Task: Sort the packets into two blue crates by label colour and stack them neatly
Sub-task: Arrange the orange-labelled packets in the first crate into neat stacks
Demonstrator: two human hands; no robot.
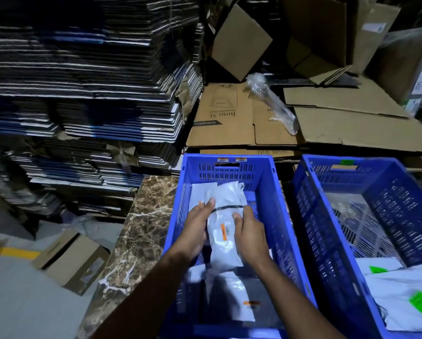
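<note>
On the left, the marble counter [141, 231] is carrying the left crate [282, 231], which is sitting right at the counter's edge. Inside that crate the left hand [196, 231] is lying along the left side of a white packet [225, 231] with an orange label, fingers fairly straight and pressing against it rather than wrapping it. The right hand [250, 237] is cupping the packet's right edge, thumb on top, so the packet is being squeezed between the two hands above other packets already lying in the crate.

The packet looks slippery and soft, banded round the middle; because the left hand is only pressing, it could be sliding out and landing crooked, spoiling a neat stack. The packets beneath are lying at uneven angles, so anything set on top is likely tilting toward the near end.

Further right, the right crate [310, 216] is holding green-label packets [410, 299] at its near end. The two crates are standing just beside each other, so a hurried drop could be sending an orange packet into the green one.
</note>
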